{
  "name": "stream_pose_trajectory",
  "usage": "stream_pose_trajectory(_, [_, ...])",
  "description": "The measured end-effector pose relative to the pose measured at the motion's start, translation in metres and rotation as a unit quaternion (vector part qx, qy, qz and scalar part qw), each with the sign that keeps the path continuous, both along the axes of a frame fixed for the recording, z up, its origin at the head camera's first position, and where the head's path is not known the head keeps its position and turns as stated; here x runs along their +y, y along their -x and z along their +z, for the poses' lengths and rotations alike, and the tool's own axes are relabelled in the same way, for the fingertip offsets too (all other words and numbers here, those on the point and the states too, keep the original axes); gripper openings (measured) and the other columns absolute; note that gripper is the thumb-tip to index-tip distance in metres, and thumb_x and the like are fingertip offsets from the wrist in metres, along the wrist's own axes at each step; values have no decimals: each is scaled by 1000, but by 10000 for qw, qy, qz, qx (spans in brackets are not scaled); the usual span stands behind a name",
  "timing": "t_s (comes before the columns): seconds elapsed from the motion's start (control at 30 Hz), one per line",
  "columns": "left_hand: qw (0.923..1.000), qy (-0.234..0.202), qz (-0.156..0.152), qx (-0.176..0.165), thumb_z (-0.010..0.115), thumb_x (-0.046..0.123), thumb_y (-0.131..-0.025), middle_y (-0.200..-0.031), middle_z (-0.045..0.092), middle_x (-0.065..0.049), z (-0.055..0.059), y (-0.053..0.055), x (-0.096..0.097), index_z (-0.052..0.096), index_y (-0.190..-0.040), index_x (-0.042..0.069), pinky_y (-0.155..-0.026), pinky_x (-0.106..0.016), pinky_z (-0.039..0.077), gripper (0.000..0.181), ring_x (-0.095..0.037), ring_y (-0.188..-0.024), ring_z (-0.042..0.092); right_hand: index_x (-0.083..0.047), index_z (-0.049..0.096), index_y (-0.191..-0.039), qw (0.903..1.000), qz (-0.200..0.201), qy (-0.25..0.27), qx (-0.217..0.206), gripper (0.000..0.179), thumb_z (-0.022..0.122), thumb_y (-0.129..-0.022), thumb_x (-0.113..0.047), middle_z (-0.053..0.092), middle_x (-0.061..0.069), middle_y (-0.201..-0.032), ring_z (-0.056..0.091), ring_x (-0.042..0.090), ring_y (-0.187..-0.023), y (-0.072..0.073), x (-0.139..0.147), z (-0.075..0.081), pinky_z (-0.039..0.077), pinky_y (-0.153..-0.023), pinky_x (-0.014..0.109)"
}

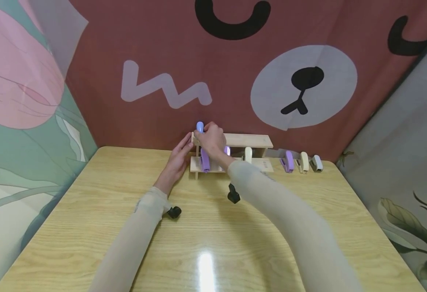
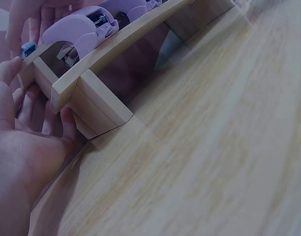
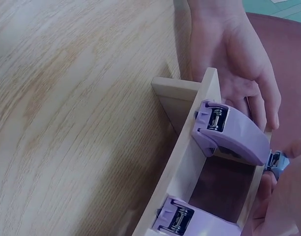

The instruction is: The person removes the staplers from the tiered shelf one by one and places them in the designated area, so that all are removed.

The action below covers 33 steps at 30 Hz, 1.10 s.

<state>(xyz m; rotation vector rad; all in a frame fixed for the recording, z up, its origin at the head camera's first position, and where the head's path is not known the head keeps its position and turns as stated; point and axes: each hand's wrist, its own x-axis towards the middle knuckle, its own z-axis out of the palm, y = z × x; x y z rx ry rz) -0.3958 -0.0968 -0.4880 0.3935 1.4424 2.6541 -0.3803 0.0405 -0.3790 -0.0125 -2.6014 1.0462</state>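
Observation:
A blue stapler (image 1: pixel 199 127) is at the left end of the rack's upper board, pinched by my right hand (image 1: pixel 213 140); its lower end (image 3: pixel 276 162) shows beside the fingers. My left hand (image 1: pixel 178 160) touches the left end of the two-tier wooden rack (image 1: pixel 248 140), fingers fairly straight along its side. On the lower board stand a purple stapler (image 1: pixel 204 160), a second purple stapler (image 1: pixel 227 151) partly behind my right wrist, and a cream stapler (image 1: pixel 248 155). The left wrist view shows the purple stapler (image 2: pixel 81 32) close above the left hand (image 2: pixel 22 152).
Right of the rack, a purple stapler (image 1: pixel 288 161), a cream stapler (image 1: pixel 303 162) and a white stapler (image 1: pixel 316 163) stand in a row on the wooden table (image 1: pixel 184 243). A printed curtain (image 1: pixel 155 121) hangs right behind the table's back edge.

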Motion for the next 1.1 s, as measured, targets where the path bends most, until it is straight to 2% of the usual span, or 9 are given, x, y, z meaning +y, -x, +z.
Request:
stream_pose_trajectory(0.27, [10000,37,-7,-18,60,17,-105,-162,35,6,-1,0,-2,42,-157,24,-110,-45,34,56,-16,-142,37,-6,67,-109,9998,76,187,65,34,73,-91,-34,67,2,-82,63,16,-66,1,-2,-4,52,-59,31])
stream_pose_trajectory(0.63, [9999,80,3,-117,62,21,-104,-160,38,8,-7,1,-4,45,-156,27,-114,-46,30,55,-17,-142,36,-5,64,-108,9990,215,374,101,31,74,-92,-30,64,3,-81,62,16,-63,4,-2,-10,50,-53,29])
stream_pose_trajectory(0.93, [9996,248,14,-92,64,24,-103,-163,32,6,-11,2,-5,44,-156,28,-119,-48,19,57,-16,-146,30,-4,66,-103,9990,126,314,300,29,76,-90,-28,66,4,-80,62,16,-65,-2,11,-2,51,-55,29])
stream_pose_trajectory(1.1, [9997,225,16,22,64,22,-103,-164,31,6,-10,3,-6,43,-157,26,-121,-48,14,58,-15,-148,27,-5,67,-100,9986,35,289,440,28,77,-88,-28,67,4,-82,63,17,-70,-3,22,7,53,-60,30])
